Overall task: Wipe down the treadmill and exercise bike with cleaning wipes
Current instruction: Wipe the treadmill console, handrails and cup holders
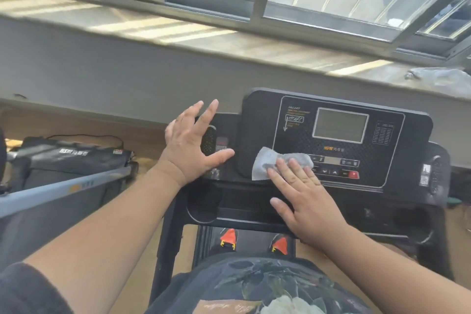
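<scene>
The black treadmill console (397, 132) fills the middle and right of the head view, with a grey screen (340, 125) and a row of buttons below it. A white cleaning wipe (267, 160) lies flat on the console's lower left part. My right hand (303, 191) presses on the wipe with straight fingers. My left hand (193, 145) hovers or rests with spread fingers over the console's left wing, beside a speaker grille (209, 140). It holds nothing.
A second machine with a grey bar (63, 183) and black housing (71, 158) stands at the left on the wooden floor. A window sill (229, 41) runs behind the console, with a crumpled plastic bag (441, 79) at its right. My orange shoes (229, 237) stand on the treadmill belt.
</scene>
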